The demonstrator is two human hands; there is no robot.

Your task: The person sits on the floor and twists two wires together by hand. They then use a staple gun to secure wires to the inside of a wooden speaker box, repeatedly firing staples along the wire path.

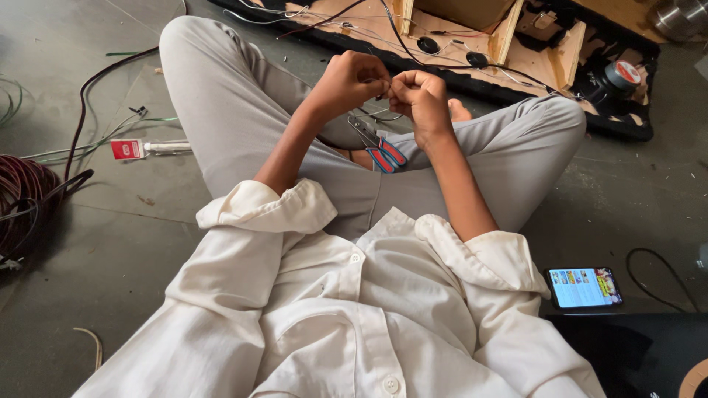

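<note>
Pinching a thin wire (383, 94) between left hand (346, 81) and right hand (420, 99).
Red-and-blue pliers (380, 146) lie on the lap; a tube with a red label (127, 149) lies far left on the floor (88, 243).

Cream shirt (354, 324), rolled sleeves, grey trousers (243, 110)

grey floor (110, 243): phone (584, 287), wire coil (22, 199), tape roll (618, 77).

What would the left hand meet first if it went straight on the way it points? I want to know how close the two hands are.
The left hand points rightward at the right hand; their fingertips already meet around a thin wire, so it would likely press into those fingers first.
</note>
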